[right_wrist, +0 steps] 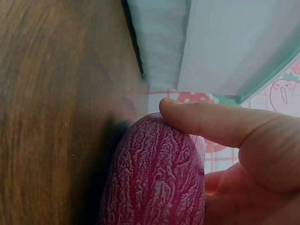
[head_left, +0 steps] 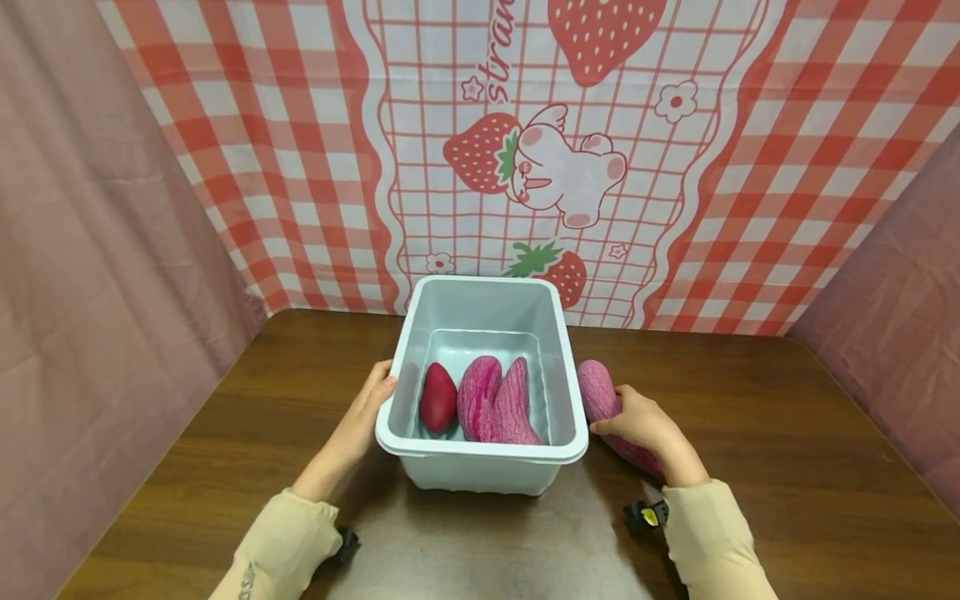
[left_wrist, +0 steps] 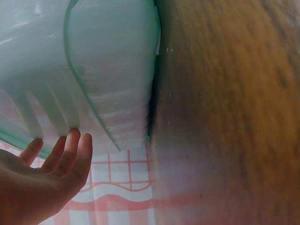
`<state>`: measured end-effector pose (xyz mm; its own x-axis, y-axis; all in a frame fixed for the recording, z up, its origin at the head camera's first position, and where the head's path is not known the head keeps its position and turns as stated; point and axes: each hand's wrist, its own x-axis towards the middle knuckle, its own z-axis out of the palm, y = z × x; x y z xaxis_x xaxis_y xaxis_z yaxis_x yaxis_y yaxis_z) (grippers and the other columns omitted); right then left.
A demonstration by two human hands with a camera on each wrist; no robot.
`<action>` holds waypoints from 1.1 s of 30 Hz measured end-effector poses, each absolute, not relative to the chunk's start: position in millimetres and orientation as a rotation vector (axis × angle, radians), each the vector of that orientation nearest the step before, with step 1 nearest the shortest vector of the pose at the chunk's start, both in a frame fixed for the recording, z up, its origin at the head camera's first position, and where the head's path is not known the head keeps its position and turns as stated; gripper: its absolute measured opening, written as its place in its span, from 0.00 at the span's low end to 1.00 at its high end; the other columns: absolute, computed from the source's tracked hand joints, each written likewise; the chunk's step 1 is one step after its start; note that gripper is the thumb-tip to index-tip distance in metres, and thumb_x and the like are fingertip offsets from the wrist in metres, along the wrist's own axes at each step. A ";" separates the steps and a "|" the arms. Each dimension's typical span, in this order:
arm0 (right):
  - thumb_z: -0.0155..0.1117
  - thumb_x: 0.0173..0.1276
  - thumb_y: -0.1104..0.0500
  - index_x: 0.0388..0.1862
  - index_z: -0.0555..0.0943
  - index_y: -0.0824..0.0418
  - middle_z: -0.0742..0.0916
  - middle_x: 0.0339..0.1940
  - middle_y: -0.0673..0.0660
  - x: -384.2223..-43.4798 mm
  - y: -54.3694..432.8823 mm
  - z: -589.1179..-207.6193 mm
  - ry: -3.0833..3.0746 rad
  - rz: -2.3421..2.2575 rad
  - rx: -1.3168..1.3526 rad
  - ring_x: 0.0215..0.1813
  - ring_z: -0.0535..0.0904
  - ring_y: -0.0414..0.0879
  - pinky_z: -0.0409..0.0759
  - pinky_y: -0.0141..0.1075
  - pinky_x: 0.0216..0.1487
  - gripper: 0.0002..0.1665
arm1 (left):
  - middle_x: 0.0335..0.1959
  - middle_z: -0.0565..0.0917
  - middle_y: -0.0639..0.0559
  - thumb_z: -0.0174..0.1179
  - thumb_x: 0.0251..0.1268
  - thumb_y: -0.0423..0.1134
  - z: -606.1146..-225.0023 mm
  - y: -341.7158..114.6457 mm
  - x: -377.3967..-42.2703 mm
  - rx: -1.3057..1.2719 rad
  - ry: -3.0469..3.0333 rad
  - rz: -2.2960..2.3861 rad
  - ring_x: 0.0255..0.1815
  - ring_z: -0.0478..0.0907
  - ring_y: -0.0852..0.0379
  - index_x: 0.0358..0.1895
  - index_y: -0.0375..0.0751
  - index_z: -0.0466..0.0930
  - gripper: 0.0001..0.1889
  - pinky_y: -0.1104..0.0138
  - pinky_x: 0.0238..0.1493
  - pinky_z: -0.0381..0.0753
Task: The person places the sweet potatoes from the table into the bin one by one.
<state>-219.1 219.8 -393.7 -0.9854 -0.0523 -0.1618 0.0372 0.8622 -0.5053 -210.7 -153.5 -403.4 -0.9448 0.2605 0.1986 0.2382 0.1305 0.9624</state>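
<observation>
A pale blue-grey plastic bin stands on the table in the head view. Inside it lie a smooth dark red sweet potato and two streaked pink sweet potatoes, one leaning against the other. My left hand is at the bin's left side, and in the left wrist view its extended fingertips meet the outer wall. To the right of the bin, my right hand grips a long wrinkled pink sweet potato from above, thumb on one side and fingers, partly hidden, on the other.
The brown wooden table reaches out on both sides of the bin. Behind it hangs a red-and-white checked cloth with strawberry prints. Pink curtains close off the left and right sides.
</observation>
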 end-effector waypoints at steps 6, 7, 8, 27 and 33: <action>0.67 0.50 0.50 0.58 0.62 0.77 0.76 0.49 0.74 -218.3 221.1 -391.2 2.856 -0.790 -0.004 0.48 0.73 0.64 0.71 0.53 0.47 0.45 | 0.55 0.67 0.31 0.34 0.69 0.46 -403.7 -153.0 -211.6 0.529 2.327 2.012 0.50 0.68 0.39 0.63 0.36 0.56 0.24 0.64 0.44 0.73; 0.67 0.50 0.50 0.58 0.62 0.77 0.76 0.49 0.74 -218.0 221.2 -390.3 2.857 -0.793 -0.004 0.49 0.73 0.64 0.71 0.53 0.47 0.45 | 0.55 0.67 0.31 0.34 0.69 0.46 -403.7 -152.9 -211.7 0.531 2.326 2.015 0.49 0.69 0.39 0.63 0.36 0.56 0.24 0.64 0.44 0.73; 0.66 0.51 0.50 0.58 0.62 0.77 0.76 0.49 0.74 -217.8 221.2 -389.3 2.859 -0.799 -0.003 0.49 0.73 0.64 0.71 0.53 0.47 0.44 | 0.55 0.67 0.31 0.34 0.69 0.46 -403.6 -152.8 -211.7 0.535 2.323 2.019 0.49 0.69 0.40 0.63 0.36 0.56 0.24 0.64 0.44 0.73; 0.59 0.58 0.42 0.62 0.60 0.72 0.73 0.55 0.73 -216.9 222.8 -374.2 2.888 -0.963 0.030 0.52 0.72 0.61 0.70 0.53 0.50 0.45 | 0.55 0.67 0.32 0.34 0.69 0.46 -404.7 -153.1 -211.3 0.534 2.314 2.027 0.49 0.69 0.41 0.63 0.36 0.56 0.24 0.65 0.44 0.73; 0.57 0.60 0.42 0.63 0.59 0.72 0.73 0.56 0.73 -215.4 222.1 -369.9 2.915 -1.020 0.042 0.53 0.72 0.62 0.70 0.54 0.51 0.44 | 0.55 0.67 0.31 0.34 0.69 0.46 -404.3 -152.9 -212.1 0.531 2.313 2.030 0.49 0.70 0.41 0.63 0.36 0.57 0.24 0.65 0.44 0.73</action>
